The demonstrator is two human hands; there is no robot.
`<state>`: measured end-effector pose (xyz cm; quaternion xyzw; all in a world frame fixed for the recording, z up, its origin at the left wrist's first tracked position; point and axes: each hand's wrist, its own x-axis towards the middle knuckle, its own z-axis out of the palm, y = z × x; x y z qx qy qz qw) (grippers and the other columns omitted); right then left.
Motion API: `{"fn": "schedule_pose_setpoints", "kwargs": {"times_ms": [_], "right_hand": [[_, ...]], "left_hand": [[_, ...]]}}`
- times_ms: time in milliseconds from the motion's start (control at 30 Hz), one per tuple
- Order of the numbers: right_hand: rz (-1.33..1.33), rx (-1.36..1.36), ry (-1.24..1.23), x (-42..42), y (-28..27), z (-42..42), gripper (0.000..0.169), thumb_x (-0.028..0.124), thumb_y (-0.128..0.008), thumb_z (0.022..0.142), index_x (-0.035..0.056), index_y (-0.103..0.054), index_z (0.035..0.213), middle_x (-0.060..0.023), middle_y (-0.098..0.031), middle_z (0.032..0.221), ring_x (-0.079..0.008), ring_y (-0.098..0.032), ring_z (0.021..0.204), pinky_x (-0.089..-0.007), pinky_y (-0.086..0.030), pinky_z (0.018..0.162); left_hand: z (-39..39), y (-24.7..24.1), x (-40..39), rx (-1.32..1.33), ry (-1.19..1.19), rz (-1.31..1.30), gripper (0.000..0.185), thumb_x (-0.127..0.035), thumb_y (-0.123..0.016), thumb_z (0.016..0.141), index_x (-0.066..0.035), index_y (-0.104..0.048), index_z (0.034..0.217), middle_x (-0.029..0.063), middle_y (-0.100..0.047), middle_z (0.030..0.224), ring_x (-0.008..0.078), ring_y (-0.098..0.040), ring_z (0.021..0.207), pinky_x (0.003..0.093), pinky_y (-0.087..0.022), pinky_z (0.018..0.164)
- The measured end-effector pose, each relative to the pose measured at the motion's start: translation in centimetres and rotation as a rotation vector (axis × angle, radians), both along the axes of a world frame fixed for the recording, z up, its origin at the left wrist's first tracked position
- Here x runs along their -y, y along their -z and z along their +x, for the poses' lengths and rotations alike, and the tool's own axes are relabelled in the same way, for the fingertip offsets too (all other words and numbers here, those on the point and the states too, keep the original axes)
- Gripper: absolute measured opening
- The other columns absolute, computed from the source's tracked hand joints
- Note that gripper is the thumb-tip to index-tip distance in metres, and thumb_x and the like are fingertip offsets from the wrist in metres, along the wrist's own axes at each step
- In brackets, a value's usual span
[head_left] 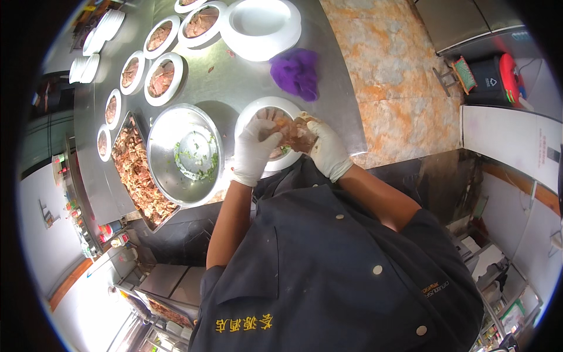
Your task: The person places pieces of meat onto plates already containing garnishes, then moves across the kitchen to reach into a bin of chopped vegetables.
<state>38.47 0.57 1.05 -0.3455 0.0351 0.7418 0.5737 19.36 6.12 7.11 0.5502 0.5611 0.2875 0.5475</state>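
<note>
Both my hands wear white disposable gloves and work over a round white plate (pixel 246 115) near the table's front edge. Between them are brown slices of cooked meat (pixel 290 133), with more slices and some green herbs lying on the plate. My left hand (pixel 254 152) has its thumb and fingers around the left end of the slices. My right hand (pixel 327 149) grips their right end. To the left of my left hand stands a large stainless steel bowl (pixel 165 145); chopped greens (pixel 195 154) cling to its bottom and side.
Left of the bowl, a metal tray of sliced meat (pixel 140 176) overhangs the table edge. Several plates of meat (pixel 162 79) stand farther back on the steel table (pixel 211 83). A stack of white plates (pixel 264 24) and a purple cloth (pixel 295 74) lie beyond my plate. White dishes (pixel 104 31) are stacked far left.
</note>
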Motion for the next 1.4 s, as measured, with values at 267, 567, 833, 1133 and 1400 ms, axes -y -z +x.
{"fn": "schedule_pose_setpoints", "kwargs": {"times_ms": [267, 567, 833, 1133, 1400], "right_hand": [[-0.14, 0.065, 0.163, 1.5, 0.8, 2.6, 0.037, 0.009, -0.054, 0.106, 0.0043, -0.057, 0.142, -0.0132, -0.065, 0.135, -0.0285, -0.067, 0.123, -0.0493, -0.059, 0.104], [-0.139, 0.05, 0.219, 2.1, 1.1, 3.0, 0.036, 0.008, -0.055, 0.106, 0.0046, -0.058, 0.141, -0.0137, -0.065, 0.134, -0.0293, -0.067, 0.123, -0.0504, -0.058, 0.104], [-0.151, 0.058, 0.193, 1.7, 0.2, 2.6, 0.037, 0.008, -0.054, 0.107, 0.0045, -0.058, 0.143, -0.0141, -0.065, 0.134, -0.0298, -0.067, 0.123, -0.0508, -0.059, 0.103], [-0.082, -0.003, 0.13, 1.2, -0.1, 2.4, 0.039, 0.012, -0.048, 0.109, 0.0027, -0.054, 0.147, -0.0158, -0.062, 0.141, -0.0316, -0.063, 0.13, -0.0522, -0.055, 0.109], [0.005, -0.166, 0.048, 0.4, -1.1, 0.8, 0.043, 0.022, -0.041, 0.112, 0.0026, -0.051, 0.149, -0.0154, -0.061, 0.143, -0.0272, -0.063, 0.131, -0.0458, -0.051, 0.112]], "left_hand": [[-2.4, 6.7, 0.2, -0.4, 0.232, 0.065, 0.024, -0.011, -0.081, 0.091, 0.002, -0.073, 0.11, 0.0136, -0.078, 0.097, 0.0188, -0.074, 0.088, 0.0316, -0.058, 0.081], [-1.6, 11.0, 1.7, -0.7, 0.398, 0.306, 0.028, -0.018, -0.074, 0.09, -0.005, -0.074, 0.114, 0.0213, -0.076, 0.105, 0.0368, -0.075, 0.098, 0.0453, -0.058, 0.087], [-2.9, 11.1, 0.5, -0.734, 0.292, 0.448, 0.025, -0.015, -0.074, 0.091, -0.006, -0.073, 0.114, 0.0188, -0.071, 0.107, 0.0362, -0.071, 0.097, 0.0455, -0.056, 0.088], [-5.6, 8.0, 0.5, -0.707, 0.084, 0.328, 0.018, -0.015, -0.077, 0.092, -0.003, -0.075, 0.105, 0.0148, -0.072, 0.1, 0.0281, -0.072, 0.084, 0.0397, -0.058, 0.079], [2.7, 0.5, 2.3, -0.366, 0.15, 0.408, 0.03, -0.012, -0.081, 0.086, -0.003, -0.072, 0.113, 0.0142, -0.068, 0.1, 0.0287, -0.067, 0.089, 0.0395, -0.054, 0.081]]}}
